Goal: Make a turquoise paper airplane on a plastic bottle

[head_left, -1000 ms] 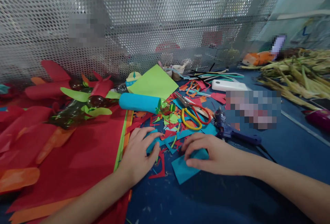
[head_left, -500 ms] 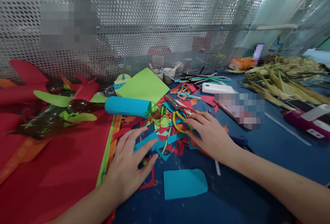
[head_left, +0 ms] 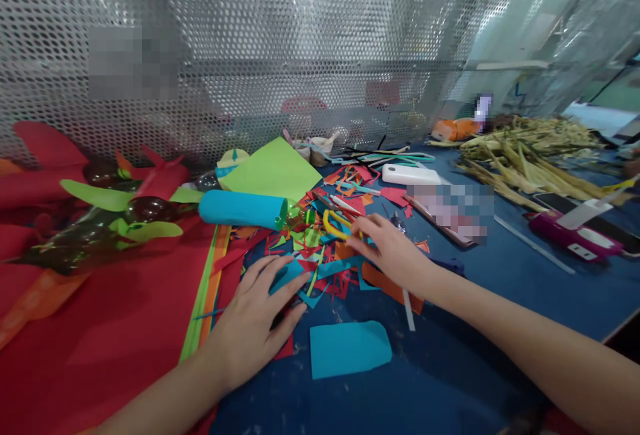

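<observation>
My right hand point(head_left: 387, 248) has its fingers curled round the handles of a pair of scissors point(head_left: 336, 227); a yellow loop shows beside the fingertips. The blades are hard to make out among the scraps. Spread and palm down, my left hand point(head_left: 263, 318) lies over loose paper scraps point(head_left: 333, 281), beside the stack of coloured sheets. Between the hands and nearer me, a blue paper piece point(head_left: 350, 349) with one rounded end lies flat on the table. Beyond them is a green plastic bottle point(head_left: 300, 217) wrapped in a blue paper sleeve point(head_left: 243, 208).
Red sheets point(head_left: 135, 328) and bottle planes with paper propellers point(head_left: 155, 205) fill the left. A lime sheet point(head_left: 275, 171) lies at the back before a perforated metal panel point(head_left: 310, 35). On the right are a white device point(head_left: 411, 175), a phone point(head_left: 447, 218), a purple tool point(head_left: 575, 235) and dried husks point(head_left: 530, 155).
My right hand has left the blue paper piece, reached forward to the scissors and closed on their handles. My left hand stays over the scraps. The view has turned to the right.
</observation>
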`<action>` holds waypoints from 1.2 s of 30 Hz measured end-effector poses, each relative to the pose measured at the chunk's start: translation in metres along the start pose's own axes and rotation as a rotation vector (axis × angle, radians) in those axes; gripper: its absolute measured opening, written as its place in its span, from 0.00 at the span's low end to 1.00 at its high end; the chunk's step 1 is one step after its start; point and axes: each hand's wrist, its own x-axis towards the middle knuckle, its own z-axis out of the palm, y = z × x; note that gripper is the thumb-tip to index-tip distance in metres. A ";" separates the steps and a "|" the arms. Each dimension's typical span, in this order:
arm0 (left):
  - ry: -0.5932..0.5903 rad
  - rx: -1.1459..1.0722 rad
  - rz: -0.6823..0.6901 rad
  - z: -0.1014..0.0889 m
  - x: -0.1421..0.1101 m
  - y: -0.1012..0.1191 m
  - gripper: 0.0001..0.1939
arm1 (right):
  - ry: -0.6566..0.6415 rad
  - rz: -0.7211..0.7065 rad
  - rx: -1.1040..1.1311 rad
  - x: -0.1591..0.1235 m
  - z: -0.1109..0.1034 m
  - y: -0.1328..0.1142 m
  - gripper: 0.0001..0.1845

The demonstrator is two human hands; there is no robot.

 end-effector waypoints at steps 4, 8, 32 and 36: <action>0.007 -0.026 -0.019 0.001 -0.001 0.000 0.18 | 0.114 0.111 0.114 0.011 -0.015 0.011 0.09; 0.006 -0.027 -0.022 0.002 -0.001 0.000 0.18 | 0.178 0.164 0.103 0.017 -0.024 0.020 0.11; 0.044 -0.005 -0.002 0.003 -0.005 -0.001 0.17 | -0.148 0.014 -0.469 0.019 0.010 -0.022 0.06; 0.108 0.014 -0.006 -0.001 -0.005 0.000 0.16 | -0.060 0.056 -0.442 0.023 0.002 -0.019 0.05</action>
